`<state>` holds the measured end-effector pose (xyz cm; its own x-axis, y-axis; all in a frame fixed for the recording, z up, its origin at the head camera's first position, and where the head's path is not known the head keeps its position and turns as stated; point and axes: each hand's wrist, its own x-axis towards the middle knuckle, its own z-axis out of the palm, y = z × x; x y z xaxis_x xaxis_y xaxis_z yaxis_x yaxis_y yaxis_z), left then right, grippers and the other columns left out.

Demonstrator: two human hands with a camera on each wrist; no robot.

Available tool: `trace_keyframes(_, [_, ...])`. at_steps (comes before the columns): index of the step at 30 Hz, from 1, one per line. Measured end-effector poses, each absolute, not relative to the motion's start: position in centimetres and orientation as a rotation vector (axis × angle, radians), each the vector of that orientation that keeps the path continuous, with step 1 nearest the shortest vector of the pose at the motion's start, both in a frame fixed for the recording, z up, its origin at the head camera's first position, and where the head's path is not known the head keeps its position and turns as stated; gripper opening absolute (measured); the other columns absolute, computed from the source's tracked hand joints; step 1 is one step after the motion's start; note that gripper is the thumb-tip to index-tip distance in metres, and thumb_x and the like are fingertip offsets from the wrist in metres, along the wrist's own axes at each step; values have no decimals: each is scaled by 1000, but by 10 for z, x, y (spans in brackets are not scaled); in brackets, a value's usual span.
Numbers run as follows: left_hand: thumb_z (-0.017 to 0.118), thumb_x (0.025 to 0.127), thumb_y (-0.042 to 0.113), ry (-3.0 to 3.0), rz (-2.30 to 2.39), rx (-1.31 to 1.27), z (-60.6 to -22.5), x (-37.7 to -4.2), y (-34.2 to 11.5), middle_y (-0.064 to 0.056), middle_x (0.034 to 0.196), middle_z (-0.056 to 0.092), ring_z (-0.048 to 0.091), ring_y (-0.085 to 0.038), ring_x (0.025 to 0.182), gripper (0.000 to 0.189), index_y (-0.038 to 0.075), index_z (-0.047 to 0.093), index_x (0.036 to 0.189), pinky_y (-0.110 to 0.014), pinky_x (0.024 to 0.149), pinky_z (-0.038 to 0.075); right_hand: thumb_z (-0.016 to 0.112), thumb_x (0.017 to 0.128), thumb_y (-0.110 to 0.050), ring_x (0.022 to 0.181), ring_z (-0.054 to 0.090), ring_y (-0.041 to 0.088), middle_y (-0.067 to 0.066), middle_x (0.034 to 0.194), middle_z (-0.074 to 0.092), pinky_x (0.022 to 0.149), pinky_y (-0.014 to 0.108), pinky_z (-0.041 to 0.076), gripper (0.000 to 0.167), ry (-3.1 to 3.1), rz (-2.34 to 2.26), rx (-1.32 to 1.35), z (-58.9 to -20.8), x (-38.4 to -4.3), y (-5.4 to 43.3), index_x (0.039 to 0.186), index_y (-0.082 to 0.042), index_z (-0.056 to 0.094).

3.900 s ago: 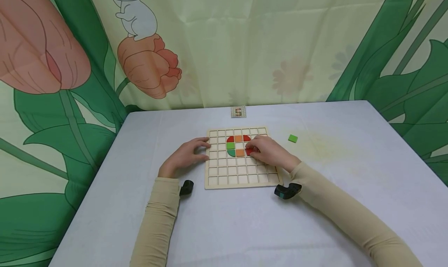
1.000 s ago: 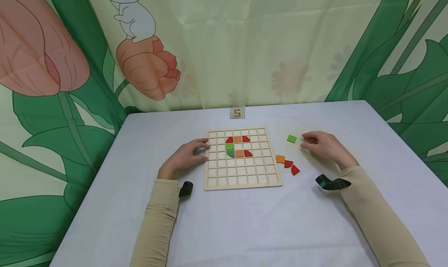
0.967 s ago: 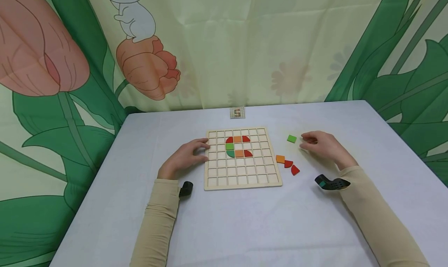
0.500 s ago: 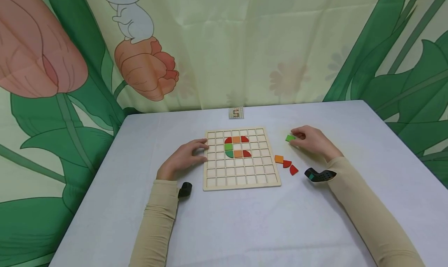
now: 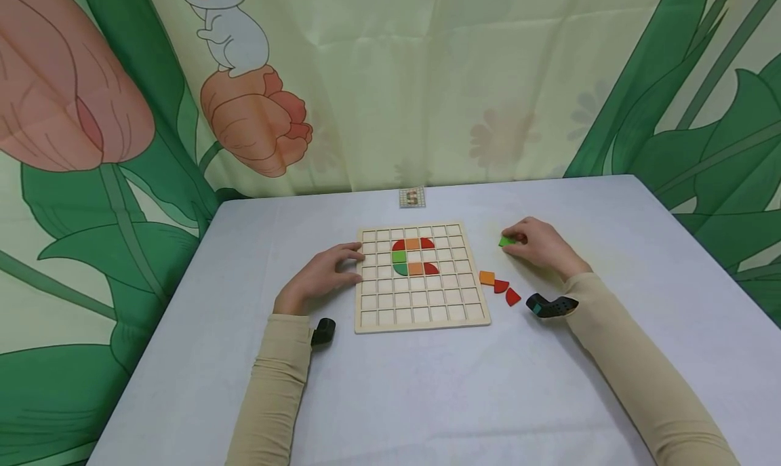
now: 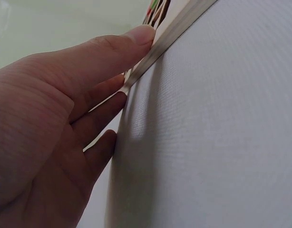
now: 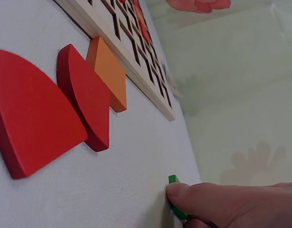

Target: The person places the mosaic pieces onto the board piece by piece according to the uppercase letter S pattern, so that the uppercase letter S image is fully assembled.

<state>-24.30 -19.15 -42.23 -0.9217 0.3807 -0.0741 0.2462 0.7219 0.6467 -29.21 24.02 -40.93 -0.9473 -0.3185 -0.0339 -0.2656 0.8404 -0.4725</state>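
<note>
A square wooden grid board (image 5: 421,298) lies on the table. In its upper cells sit red, orange and green pieces in a C-like shape, among them a light green square (image 5: 398,256). My left hand (image 5: 320,275) rests on the board's left edge with its fingers fairly straight; in the left wrist view the thumb (image 6: 141,35) touches the wooden rim. To the right of the board, my right hand (image 5: 539,245) pinches a green square tile (image 5: 506,241) between thumb and fingers, close to the table. The right wrist view shows the green tile (image 7: 177,209) partly hidden by the thumb.
An orange square (image 5: 487,277) and two red quarter-round pieces (image 5: 501,286) lie beside the board's right edge. A small patterned card (image 5: 411,197) is at the table's back edge. A printed curtain (image 5: 390,79) hangs behind the white table (image 5: 390,398).
My right hand has left the board, where it was at a red piece, gone right, then moved back left onto the green tile and pinched it. The left hand stays at the board's edge.
</note>
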Motion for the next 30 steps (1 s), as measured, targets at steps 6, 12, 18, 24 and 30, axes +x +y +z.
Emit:
trace_keyframes(6, [73, 89, 25, 2725, 980, 511, -421, -242, -191, -2, 154, 39, 28, -23, 144, 45, 10, 62, 130, -42, 116, 26, 67, 92, -12, 97, 51, 33, 22, 114, 58, 86, 46, 45, 35, 2918, -763, -454, -410, -288, 243, 123, 5, 64])
trace_keyframes(12, [73, 89, 25, 2721, 988, 517, -419, -241, -191, -2, 154, 39, 28, -23, 144, 45, 10, 62, 130, -43, 116, 26, 67, 93, -12, 99, 53, 34, 22, 113, 60, 90, 49, 46, 35, 2933, -785, -456, -412, -283, 247, 123, 5, 64])
trace_keyframes(18, [74, 89, 25, 2716, 991, 501, -419, -241, -191, 0, 154, 38, 27, -21, 145, 45, 10, 62, 130, -41, 117, 25, 68, 92, -11, 103, 55, 35, 22, 113, 61, 92, 51, 46, 33, 2938, -781, -501, -414, -277, 250, 121, 5, 65])
trace_keyframes(24, [73, 89, 25, 2713, 994, 508, -420, -242, -192, 0, 154, 38, 27, -22, 145, 45, 11, 62, 130, -42, 117, 25, 67, 92, -11, 106, 54, 37, 23, 116, 59, 94, 53, 46, 35, 2928, -775, -526, -414, -272, 252, 123, 5, 64])
trace_keyframes(30, [73, 89, 25, 2719, 989, 518, -421, -242, -192, -1, 154, 38, 28, -22, 144, 44, 11, 62, 129, -42, 116, 25, 69, 91, -17, 109, 51, 37, 24, 121, 56, 95, 54, 45, 45, 2906, -804, -465, -418, -271, 254, 130, 5, 59])
